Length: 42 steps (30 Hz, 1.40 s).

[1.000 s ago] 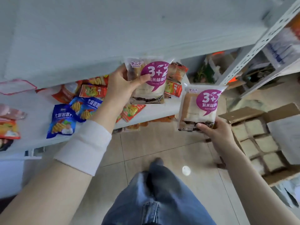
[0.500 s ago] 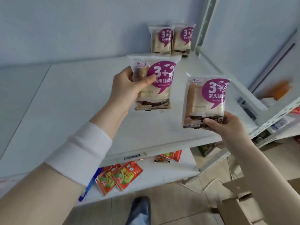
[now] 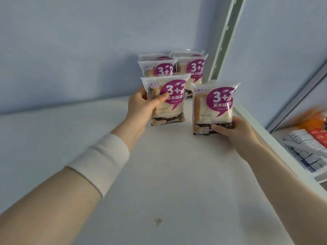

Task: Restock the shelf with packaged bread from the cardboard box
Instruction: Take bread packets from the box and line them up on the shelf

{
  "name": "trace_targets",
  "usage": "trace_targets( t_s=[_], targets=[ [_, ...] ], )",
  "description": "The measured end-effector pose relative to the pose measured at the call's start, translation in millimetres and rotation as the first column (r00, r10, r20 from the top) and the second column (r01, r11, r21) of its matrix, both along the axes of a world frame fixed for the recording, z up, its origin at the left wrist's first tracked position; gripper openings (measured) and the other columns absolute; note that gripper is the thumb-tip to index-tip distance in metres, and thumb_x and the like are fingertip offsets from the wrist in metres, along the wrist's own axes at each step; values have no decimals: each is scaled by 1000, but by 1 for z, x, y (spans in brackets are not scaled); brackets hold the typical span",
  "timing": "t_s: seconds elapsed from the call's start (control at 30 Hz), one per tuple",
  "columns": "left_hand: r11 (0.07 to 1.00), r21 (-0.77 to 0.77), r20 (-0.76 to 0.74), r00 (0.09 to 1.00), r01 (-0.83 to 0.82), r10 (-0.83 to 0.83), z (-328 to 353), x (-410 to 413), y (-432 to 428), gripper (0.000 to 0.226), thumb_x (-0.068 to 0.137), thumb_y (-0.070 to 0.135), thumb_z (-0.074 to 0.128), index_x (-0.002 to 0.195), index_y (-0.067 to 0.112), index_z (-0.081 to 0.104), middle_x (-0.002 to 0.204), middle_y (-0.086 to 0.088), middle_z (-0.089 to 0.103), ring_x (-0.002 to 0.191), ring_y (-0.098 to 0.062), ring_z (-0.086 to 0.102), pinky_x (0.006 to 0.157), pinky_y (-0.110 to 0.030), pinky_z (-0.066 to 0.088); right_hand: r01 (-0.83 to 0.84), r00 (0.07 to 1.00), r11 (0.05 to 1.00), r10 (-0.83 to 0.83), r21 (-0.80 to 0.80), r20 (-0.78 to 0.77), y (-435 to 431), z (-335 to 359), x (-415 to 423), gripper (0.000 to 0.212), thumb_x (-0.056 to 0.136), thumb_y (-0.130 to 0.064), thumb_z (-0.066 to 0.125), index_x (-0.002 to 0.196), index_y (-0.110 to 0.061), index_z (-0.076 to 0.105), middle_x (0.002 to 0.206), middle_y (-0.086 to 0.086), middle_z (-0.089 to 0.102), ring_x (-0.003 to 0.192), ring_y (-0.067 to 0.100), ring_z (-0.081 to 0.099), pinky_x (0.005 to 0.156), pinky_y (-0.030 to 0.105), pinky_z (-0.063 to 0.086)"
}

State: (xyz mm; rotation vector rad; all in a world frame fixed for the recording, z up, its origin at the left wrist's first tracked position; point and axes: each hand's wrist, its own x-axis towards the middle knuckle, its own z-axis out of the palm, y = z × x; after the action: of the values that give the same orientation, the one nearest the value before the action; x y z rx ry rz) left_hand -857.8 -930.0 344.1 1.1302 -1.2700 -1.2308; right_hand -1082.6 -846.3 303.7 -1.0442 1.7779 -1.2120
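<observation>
Head view: the left hand grips one bread packet by its side, thumb across the front. The right hand clasps a second bread packet at its bottom edge. Both packets are upright, labels facing the camera. Since half a second ago, both hands have advanced from the front of the shelf towards its rear right corner. The held packets now sit just in front of the stocked packets, which stand against the wall beside the upright post. The left-hand packet overlaps the stocked row in this view (contact cannot be confirmed). Whether either held packet rests on the shelf cannot be determined. Judgement: transport is nearly complete, and set-down as a new front row is the step in hand. The cardboard box is out of view.
</observation>
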Motion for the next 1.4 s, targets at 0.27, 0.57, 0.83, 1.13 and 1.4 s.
trace_targets(
  t_s=[0.27, 0.57, 0.83, 1.13, 1.4],
  targets=[
    [958, -167, 122, 959, -233, 255, -21, -28, -63, 41, 70, 18, 79, 101, 20, 52, 91, 18, 61, 83, 7, 59, 68, -8, 48, -79, 995, 993, 72, -92, -72, -109, -11, -15, 40, 71, -18, 79, 102, -21, 54, 92, -2, 68, 85, 17, 64, 78, 30, 51],
    [893, -294, 226, 884, -340, 410, -29, -40, -62, 46, 69, 28, 80, 96, 20, 44, 93, 14, 57, 84, 10, 54, 70, -5, 43, -7, 971, 987, -32, -163, -237, -118, -15, -10, 54, 70, -20, 80, 115, -16, 49, 99, -4, 57, 81, 2, 54, 60, 2, 39],
    [928, -253, 384, 852, -274, 356, -14, -29, -31, 77, 76, 33, 73, 137, 7, 33, 136, -10, 42, 126, -22, 42, 107, -33, 35, 18, 838, 999, -30, -27, -544, -75, 7, 14, 87, 79, -31, 71, 146, -14, 19, 148, 8, 31, 138, 26, 24, 115, 40, 23],
    [827, -242, 970, 144, 507, 195, 5, -2, 108, 51, 86, 30, 62, 130, 14, 40, 130, -10, 42, 120, -30, 42, 96, -39, 37, 64, 366, 988, 107, 139, -924, 85, 28, 60, 62, 86, -19, 62, 139, -12, 31, 142, 13, 30, 130, 33, 31, 101, 43, 37],
    [649, -156, 981, 41, 745, 189, 23, -65, 265, 42, 86, 18, 60, 123, 11, 42, 124, -13, 44, 112, -31, 45, 88, -37, 38, 209, 341, 955, 130, 210, -931, 273, 39, 42, 52, 87, -8, 52, 135, -11, 33, 134, 14, 31, 123, 34, 33, 93, 42, 41]
  ],
)
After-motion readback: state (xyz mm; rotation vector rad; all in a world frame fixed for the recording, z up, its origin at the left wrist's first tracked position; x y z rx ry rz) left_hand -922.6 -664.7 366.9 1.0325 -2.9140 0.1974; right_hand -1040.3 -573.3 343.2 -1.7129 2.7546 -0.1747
